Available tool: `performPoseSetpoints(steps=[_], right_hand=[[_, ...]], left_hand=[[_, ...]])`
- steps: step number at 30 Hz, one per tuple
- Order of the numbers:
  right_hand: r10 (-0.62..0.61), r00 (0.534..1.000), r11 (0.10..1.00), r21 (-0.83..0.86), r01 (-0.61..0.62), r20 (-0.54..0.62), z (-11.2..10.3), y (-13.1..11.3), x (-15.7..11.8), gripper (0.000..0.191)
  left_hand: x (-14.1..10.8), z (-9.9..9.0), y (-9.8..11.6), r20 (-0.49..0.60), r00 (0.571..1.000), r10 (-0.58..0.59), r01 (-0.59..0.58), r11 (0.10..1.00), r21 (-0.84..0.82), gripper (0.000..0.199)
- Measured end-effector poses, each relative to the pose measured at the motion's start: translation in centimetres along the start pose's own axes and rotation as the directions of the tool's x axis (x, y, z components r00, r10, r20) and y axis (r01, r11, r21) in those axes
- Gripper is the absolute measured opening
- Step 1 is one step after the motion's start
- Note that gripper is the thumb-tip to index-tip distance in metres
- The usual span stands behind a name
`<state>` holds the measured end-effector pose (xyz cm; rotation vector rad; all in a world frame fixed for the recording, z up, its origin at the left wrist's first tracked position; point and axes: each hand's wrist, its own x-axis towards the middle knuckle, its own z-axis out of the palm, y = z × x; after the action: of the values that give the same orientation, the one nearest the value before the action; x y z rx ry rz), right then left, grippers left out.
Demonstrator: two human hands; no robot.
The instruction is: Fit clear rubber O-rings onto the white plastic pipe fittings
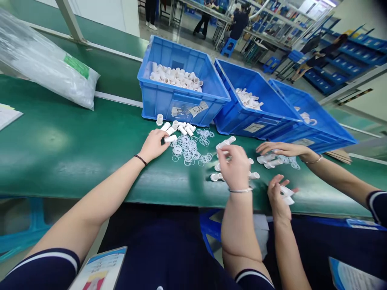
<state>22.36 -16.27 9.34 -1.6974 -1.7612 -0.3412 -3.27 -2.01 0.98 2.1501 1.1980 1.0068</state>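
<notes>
My left hand [154, 145] is closed on a short white plastic tube [171, 139], pinched near the fingertips at the edge of a small group of similar tubes [182, 129]. Beside that group lies a loose pile of thin clear rings [188, 150]. My right hand [235, 165] has its fingers curled, with the tips at the collared end of another white tube [224, 143]. More tubes [254, 175] lie in rows beneath and around this hand, which partly hides them.
Three blue bins [186, 100] [256, 121] [320, 129] with white parts stand along the back. At right, a co-worker's hands [281, 149] [279, 197] handle white tubes and rings. A clear plastic bag [48, 60] lies at left on the green table [75, 161].
</notes>
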Motion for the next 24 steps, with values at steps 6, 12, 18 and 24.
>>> performPoseSetpoints(steps=[6,12,18,24], right_hand=[[-0.051,0.884,0.997,0.073,0.020,0.465,9.3,-5.7,4.5,0.006],[-0.026,0.880,0.990,0.132,-0.042,0.474,12.4,-5.3,3.3,0.012],[-0.046,0.895,0.989,0.145,-0.021,0.445,12.4,-5.1,2.7,0.014],[-0.036,0.967,0.958,0.284,-0.039,0.252,11.9,-5.4,2.8,0.018]], left_hand=[[-0.3,-0.2,-0.1,0.003,0.999,-0.054,0.054,0.991,-0.124,0.014],[0.1,-0.3,0.4,-0.001,0.943,-0.332,0.280,0.795,-0.538,0.027],[0.4,-0.8,2.1,0.323,0.847,-0.421,0.382,0.059,-0.922,0.026],[0.0,-0.8,2.6,0.380,0.822,-0.424,0.448,0.069,-0.892,0.024]])
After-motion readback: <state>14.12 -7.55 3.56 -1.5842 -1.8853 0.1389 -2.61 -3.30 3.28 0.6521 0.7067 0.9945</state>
